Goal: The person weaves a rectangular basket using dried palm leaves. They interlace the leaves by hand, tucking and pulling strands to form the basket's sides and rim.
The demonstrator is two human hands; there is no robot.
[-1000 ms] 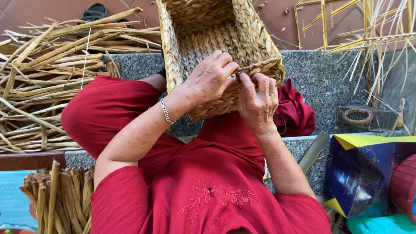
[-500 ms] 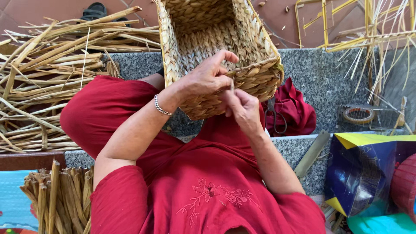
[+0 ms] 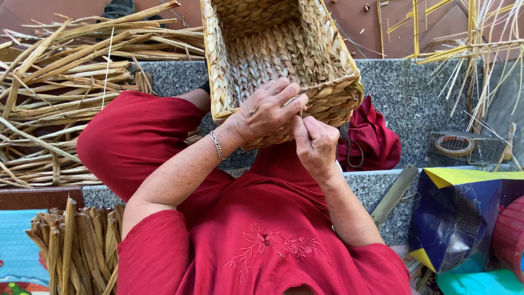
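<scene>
Basket (image 3: 284,60), woven rush, on the lap: left hand (image 3: 267,112) clamped over the near rim, right hand (image 3: 315,143) just beneath pinching a thin strand, best drawn taut and tucked close under the left thumb.

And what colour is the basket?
The basket is pale straw yellow, with a braided weave; the head view shows it.

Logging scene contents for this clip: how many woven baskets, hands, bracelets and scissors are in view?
Woven basket: 1
Hands: 2, left hand and right hand, both at the basket rim
Bracelet: 1
Scissors: 1
Total: 5
</scene>
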